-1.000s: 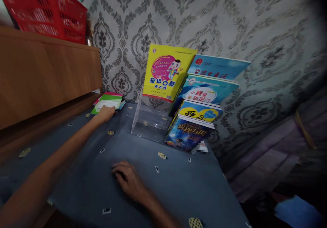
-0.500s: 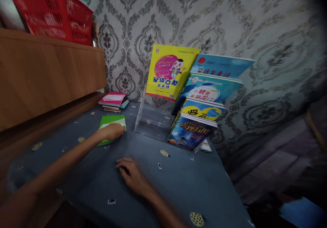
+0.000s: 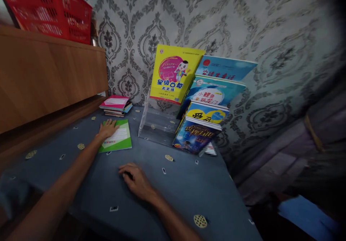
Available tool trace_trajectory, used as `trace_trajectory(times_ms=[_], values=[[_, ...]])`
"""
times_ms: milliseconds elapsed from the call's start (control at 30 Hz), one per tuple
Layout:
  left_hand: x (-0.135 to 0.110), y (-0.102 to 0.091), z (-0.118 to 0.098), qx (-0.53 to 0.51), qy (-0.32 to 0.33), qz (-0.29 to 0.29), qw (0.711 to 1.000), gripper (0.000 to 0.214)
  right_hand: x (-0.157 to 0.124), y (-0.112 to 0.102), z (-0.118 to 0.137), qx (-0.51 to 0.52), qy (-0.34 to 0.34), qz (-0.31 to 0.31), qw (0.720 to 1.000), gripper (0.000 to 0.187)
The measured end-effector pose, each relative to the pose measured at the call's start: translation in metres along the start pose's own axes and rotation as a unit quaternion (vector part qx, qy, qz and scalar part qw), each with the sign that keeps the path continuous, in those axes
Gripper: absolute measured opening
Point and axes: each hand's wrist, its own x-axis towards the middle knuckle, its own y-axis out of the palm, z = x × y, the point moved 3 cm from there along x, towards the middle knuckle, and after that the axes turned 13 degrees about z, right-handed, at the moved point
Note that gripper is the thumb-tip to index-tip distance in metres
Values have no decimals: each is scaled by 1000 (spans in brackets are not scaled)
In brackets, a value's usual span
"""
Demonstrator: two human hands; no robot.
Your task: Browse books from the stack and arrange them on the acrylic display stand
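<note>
A green notebook (image 3: 123, 140) with a pale label area lies flat on the dark blue cloth. My left hand (image 3: 108, 128) rests on its upper left part, palm down with the fingers stretched out. Closer to me, my right hand (image 3: 136, 179) lies on the cloth with its fingers curled; whether they hold anything is hidden. Behind the green notebook sits a stack of small notebooks (image 3: 115, 103) with a pink one on top. To the right stands a clear tiered book rack (image 3: 143, 120), holding a yellow book (image 3: 173, 77) upright at its back.
Several books fill the rack's right side, including a dark blue book (image 3: 193, 136) at the front and a teal book (image 3: 211, 91) behind. A wooden cabinet (image 3: 51, 75) with a red basket (image 3: 51, 12) stands left. A patterned wall (image 3: 140, 53) closes off the back.
My left hand has moved left across the green notebook and flattened, uncovering more of its cover. My right hand stays on the cloth. The view has shifted slightly.
</note>
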Motion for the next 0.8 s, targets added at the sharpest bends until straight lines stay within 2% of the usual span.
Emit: trace_trajectory(times_ms=[167, 367, 533, 667, 800], values=[[0, 8, 2, 3, 8, 9, 1000, 63, 2, -1, -3, 46, 27, -18, 998, 28], [-18, 13, -3, 23, 35, 13, 999, 63, 2, -2, -19, 119, 76, -77, 987, 26], [-35, 20, -9, 33, 48, 6, 998, 62, -2, -12, -17, 154, 67, -121, 978, 30], [-49, 24, -14, 34, 62, 4, 997, 63, -8, -18, -12, 114, 69, -128, 983, 32], [-67, 27, -22, 42, 70, 3, 997, 63, -19, -25, -10, 14, 53, -135, 989, 30]])
